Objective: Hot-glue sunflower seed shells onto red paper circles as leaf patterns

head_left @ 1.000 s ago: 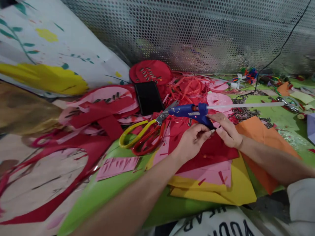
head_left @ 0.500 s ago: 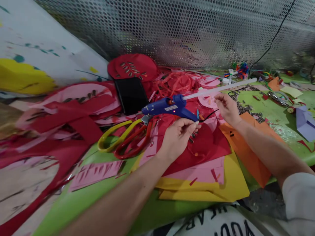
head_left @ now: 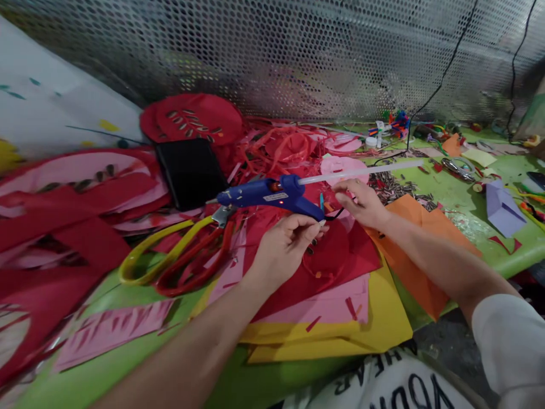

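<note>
My left hand pinches the lower handle end of a blue glue gun, which lies sideways with its nozzle to the left and a small red light on. A long translucent glue stick sticks out of its back. Just right of the handle, beside the black power cord, my right hand has its fingers apart, with nothing seen in them. Under the hands lies a red paper sheet over pink paper and yellow paper. Scissors with yellow and red handles lie left of the gun.
A black phone-like slab leans on red cut paper at the left. Red paper strips pile up behind the gun. Dark striped seeds and an orange paper lie at the right. A perforated metal panel stands behind the table.
The view has turned right, so everything sits further left. My right hand has come nearer the gun's handle and its fingers have spread from a pinch. My left hand still holds the glue gun.
</note>
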Available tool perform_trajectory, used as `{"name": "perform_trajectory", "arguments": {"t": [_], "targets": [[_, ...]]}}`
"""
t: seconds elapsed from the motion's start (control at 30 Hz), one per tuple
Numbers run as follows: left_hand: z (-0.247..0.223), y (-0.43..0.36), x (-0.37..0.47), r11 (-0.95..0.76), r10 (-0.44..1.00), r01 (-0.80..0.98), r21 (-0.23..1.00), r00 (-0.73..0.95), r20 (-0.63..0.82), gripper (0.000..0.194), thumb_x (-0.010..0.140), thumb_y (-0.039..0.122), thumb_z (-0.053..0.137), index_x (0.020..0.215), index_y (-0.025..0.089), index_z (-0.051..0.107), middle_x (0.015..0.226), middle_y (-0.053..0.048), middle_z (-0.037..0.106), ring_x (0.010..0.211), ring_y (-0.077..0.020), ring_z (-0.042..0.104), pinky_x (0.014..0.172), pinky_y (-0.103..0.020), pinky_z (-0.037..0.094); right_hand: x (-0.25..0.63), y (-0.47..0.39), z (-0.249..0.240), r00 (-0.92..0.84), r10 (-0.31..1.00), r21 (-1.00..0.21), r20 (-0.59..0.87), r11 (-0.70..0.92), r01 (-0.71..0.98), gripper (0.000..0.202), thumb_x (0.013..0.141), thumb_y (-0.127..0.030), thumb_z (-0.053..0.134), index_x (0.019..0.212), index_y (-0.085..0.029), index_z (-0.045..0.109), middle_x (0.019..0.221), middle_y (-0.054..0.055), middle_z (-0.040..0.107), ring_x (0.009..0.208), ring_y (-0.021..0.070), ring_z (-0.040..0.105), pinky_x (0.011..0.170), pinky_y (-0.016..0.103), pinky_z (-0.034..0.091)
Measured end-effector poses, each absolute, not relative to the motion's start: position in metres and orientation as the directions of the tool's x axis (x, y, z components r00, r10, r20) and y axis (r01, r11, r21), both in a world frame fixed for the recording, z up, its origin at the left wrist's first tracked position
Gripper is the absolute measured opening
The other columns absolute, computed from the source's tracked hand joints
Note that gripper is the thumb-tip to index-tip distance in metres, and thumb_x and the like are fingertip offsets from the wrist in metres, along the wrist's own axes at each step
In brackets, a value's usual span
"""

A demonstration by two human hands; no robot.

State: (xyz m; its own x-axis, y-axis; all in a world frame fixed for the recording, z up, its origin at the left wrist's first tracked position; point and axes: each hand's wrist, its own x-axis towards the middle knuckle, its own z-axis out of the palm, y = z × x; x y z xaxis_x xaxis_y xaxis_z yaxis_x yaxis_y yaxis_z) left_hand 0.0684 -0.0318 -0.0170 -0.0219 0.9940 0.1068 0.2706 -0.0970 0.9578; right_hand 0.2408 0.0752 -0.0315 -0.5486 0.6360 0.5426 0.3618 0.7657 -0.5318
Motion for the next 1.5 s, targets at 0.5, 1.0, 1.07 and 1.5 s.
{"name": "perform_trajectory", "arguments": {"t": [0.5, 1.0, 1.07, 1.5], "targets": [[-0.018, -0.032, 0.076, -0.273, 0.957, 0.443, 0.854, 0.213, 0.195, 0.012, 0.078, 0.025, 0.052, 0.075, 0.018, 0.062, 0.081, -0.004, 0.065, 0.076, -0.0174, 0.062, 0.073, -0.029, 0.05, 0.226, 0.045, -0.023, -0.677, 0.639, -0.814, 0.366, 0.573, 0.1, 0.052, 0.078, -0.061, 0.051, 0.099, -0.015, 0.061, 0.098, 0.006, 0.066, 0.094, 0.02, 0.06, 0.085, 0.036, 0.047], [0.026, -0.04, 0.058, -0.354, 0.935, 0.679, 0.644, 0.261, 0.239, 0.013, 0.081, 0.024, 0.053, 0.074, 0.019, 0.063, 0.069, 0.0, 0.066, 0.063, -0.0131, 0.059, 0.061, -0.022, 0.043, 0.234, 0.041, 0.011, -0.394, 0.845, -0.928, 0.361, 0.367, -0.063, 0.026, 0.074, -0.046, 0.062, 0.08, -0.021, 0.061, 0.081, 0.002, 0.068, 0.061, 0.0134, 0.063, 0.064, 0.032, 0.054], [0.031, -0.038, 0.049, -0.347, 0.933, 0.75, 0.564, 0.216, 0.286, 0.015, 0.081, 0.026, 0.054, 0.072, 0.018, 0.063, 0.067, 0.0, 0.065, 0.061, -0.0131, 0.058, 0.061, -0.023, 0.042, 0.242, 0.046, 0.02, -0.405, 0.847, -0.936, 0.343, 0.347, -0.066, 0.024, 0.074, -0.044, 0.063, 0.079, -0.021, 0.061, 0.084, 0.002, 0.068, 0.053, 0.0111, 0.059, 0.054, 0.03, 0.052], [-0.01, -0.059, 0.011, -0.329, 0.942, 0.877, 0.351, 0.277, 0.19, 0.023, 0.083, 0.03, 0.045, 0.077, 0.021, 0.065, 0.074, -0.002, 0.069, 0.068, -0.0163, 0.062, 0.061, -0.025, 0.04, 0.287, 0.033, 0.016, -0.643, 0.761, -0.935, -0.087, 0.161, 0.317, 0.032, 0.067, -0.051, 0.07, 0.072, -0.02, 0.066, 0.053, -0.001, 0.059, 0.04, 0.0089, 0.047, 0.036, 0.024, 0.036]]}}
